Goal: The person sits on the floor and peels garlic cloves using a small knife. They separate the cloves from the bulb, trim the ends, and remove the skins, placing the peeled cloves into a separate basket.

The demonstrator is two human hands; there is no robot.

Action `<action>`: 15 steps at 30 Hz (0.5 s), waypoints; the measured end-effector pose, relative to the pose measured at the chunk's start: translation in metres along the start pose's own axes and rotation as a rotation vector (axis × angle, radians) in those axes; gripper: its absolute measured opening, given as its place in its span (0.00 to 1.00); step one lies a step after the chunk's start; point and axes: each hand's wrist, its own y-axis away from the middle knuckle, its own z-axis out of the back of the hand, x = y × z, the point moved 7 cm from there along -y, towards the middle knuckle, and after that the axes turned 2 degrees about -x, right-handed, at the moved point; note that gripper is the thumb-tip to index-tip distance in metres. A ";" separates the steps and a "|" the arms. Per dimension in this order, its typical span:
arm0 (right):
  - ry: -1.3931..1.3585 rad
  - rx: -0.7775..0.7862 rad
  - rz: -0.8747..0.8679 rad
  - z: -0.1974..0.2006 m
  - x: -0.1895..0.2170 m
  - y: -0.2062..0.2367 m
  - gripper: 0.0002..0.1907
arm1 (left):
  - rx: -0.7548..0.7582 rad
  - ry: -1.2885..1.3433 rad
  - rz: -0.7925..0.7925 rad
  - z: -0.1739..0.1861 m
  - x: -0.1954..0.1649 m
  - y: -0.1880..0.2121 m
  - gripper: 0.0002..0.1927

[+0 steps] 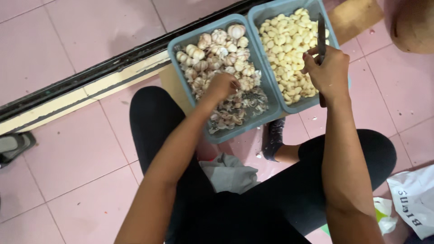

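Observation:
Two blue-grey plastic trays sit side by side on the pink tiled floor in the head view. The left tray (177, 63) holds whole garlic bulbs (217, 49) and papery skins near its front. The right tray (332, 34) is filled with peeled garlic cloves (287, 49). My left hand (221, 86) reaches into the left tray with its fingers curled among the bulbs; whether it grips one is hidden. My right hand (327, 72) hovers over the right tray, closed around a knife (321, 34) whose dark blade points away from me.
My legs in black trousers are folded in front of the trays, with a grey cloth (228, 171) on my lap. A white plastic bag (413, 199) lies at the right. A dark door track (90, 77) runs diagonally on the left. A brown round object (413, 22) sits at top right.

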 end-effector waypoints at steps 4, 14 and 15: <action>0.054 0.034 0.097 -0.020 0.011 0.001 0.08 | -0.096 -0.222 -0.076 -0.009 -0.030 0.021 0.13; 0.070 0.087 0.090 -0.052 0.036 -0.011 0.09 | -0.154 -0.476 -0.340 -0.024 -0.037 0.014 0.10; 0.028 0.106 0.059 -0.055 0.035 -0.011 0.09 | -0.110 -0.479 -0.329 -0.029 -0.033 0.014 0.10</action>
